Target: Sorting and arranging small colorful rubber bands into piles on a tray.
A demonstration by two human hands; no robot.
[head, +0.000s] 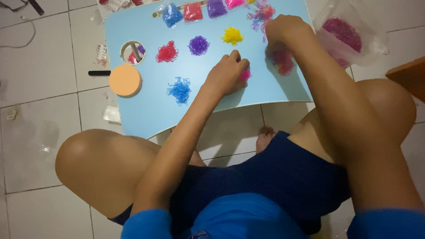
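Pale square floor tiles (40, 66) with dark grout lines run under a low light-blue table (146, 110) – dim, even light; a brown wooden furniture corner (409, 77) juts in at right

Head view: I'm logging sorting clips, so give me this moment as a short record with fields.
surface: light blue table on a tiled floor
left hand: left hand pinches a small pink clump of tiny bands
right hand: right hand rests on a mixed-colour heap
sorted piles: red pile, purple pile, yellow pile, blue pile
other: orange disc at the table's left edge; clear bag of pink bands to the right
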